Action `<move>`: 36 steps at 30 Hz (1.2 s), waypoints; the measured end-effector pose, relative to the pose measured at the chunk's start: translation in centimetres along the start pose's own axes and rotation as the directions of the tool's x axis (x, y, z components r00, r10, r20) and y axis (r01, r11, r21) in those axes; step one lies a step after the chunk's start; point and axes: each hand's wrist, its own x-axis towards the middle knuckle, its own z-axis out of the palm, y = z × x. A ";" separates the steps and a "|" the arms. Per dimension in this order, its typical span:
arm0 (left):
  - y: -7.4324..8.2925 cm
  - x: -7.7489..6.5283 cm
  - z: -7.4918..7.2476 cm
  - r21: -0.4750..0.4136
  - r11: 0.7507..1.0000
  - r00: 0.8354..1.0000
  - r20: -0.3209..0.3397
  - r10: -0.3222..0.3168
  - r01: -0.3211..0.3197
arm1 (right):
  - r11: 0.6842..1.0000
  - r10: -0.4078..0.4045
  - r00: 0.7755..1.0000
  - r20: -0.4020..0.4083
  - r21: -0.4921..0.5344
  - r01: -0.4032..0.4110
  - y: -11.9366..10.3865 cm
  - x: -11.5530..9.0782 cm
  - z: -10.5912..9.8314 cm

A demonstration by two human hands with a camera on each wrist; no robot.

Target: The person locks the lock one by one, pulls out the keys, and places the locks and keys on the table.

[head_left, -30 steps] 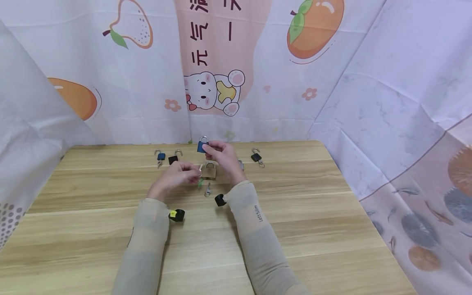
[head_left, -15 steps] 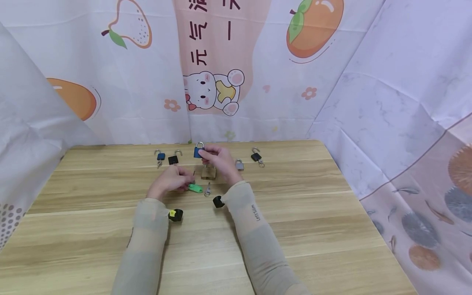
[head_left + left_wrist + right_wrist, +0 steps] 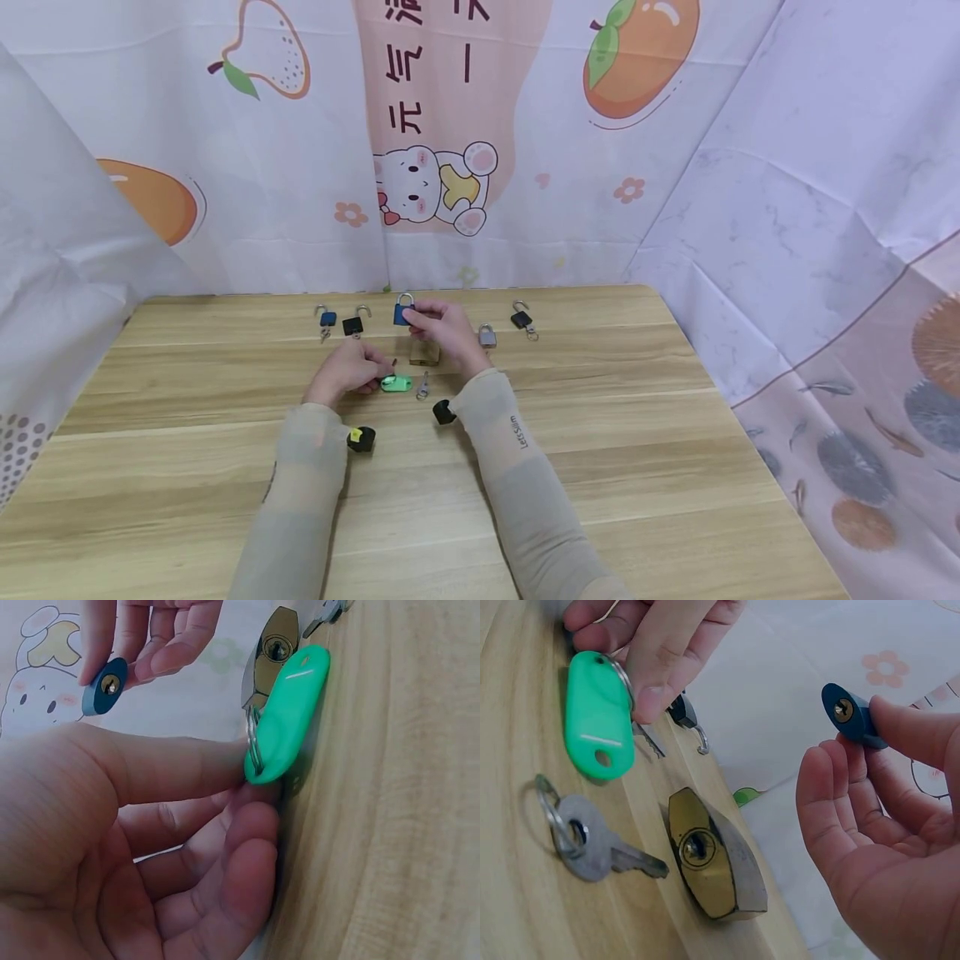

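Observation:
In the head view my left hand (image 3: 348,368) is low over the table, pinching a key (image 3: 649,739) between thumb and fingers. From its ring hangs a green key tag (image 3: 289,712), close over the wood. My right hand (image 3: 450,329) grips a small blue padlock (image 3: 403,313) by its body, raised above the table with the shackle up. Its brass keyhole faces down toward me in both wrist views. Between the hands a larger brass padlock (image 3: 712,862) stands on the table, partly hidden behind my right hand in the head view.
A loose key (image 3: 423,386) with a ring lies in front of the brass padlock. Toward the back left are a blue padlock (image 3: 327,318) and a black padlock (image 3: 352,326), shackles open. A grey padlock (image 3: 487,337) and another black padlock (image 3: 521,319) are on the right.
My left hand has come down and left from beside the brass padlock, bringing the key and green tag low. My right hand has lowered the blue padlock and shifted it slightly left.

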 end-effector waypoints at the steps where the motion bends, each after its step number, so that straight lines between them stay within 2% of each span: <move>1: 0.0 0.0 0.0 0.006 1.000 1.000 -0.008 -0.001 0.001 | 1.000 0.000 1.000 0.002 -0.008 0.000 0.0 0.0 0.0; 9: 0.3 -0.1 -0.2 0.082 0.996 0.996 -0.085 -0.011 0.018 | 0.999 0.014 0.999 0.032 -0.050 -0.013 0.3 0.1 0.3; 12: 0.5 -0.1 -0.3 0.088 0.996 0.993 -0.112 0.019 -0.009 | 0.998 0.016 0.999 0.041 -0.055 -0.014 0.4 0.1 0.3; 15: 0.8 -0.1 -0.5 0.053 0.995 0.984 -0.150 0.093 -0.086 | 0.999 0.016 0.999 0.042 -0.052 -0.013 0.5 0.0 0.3; 18: 1.3 -0.2 -0.7 -0.005 0.984 0.967 -0.185 0.175 -0.179 | 0.999 0.018 0.999 0.040 -0.048 -0.016 0.6 0.1 0.3; 21: 1.7 -0.3 -0.8 -0.059 0.971 0.954 -0.210 0.214 -0.231 | 0.999 0.025 0.999 0.042 -0.048 -0.022 0.6 0.1 0.3; 23: 1.8 -0.3 -0.8 -0.090 0.965 0.950 -0.220 0.221 -0.245 | 0.998 0.031 0.999 0.045 -0.048 -0.028 0.7 0.1 0.3; 28: 2.0 -0.3 -0.7 -0.164 0.957 0.954 -0.223 0.200 -0.239 | 0.998 0.048 0.998 0.048 -0.049 -0.046 0.8 0.2 0.4; 36: 1.8 -0.1 -0.7 -0.173 0.953 0.949 -0.240 0.206 -0.250 | 0.998 0.055 0.998 0.035 -0.029 -0.054 1.0 0.3 0.8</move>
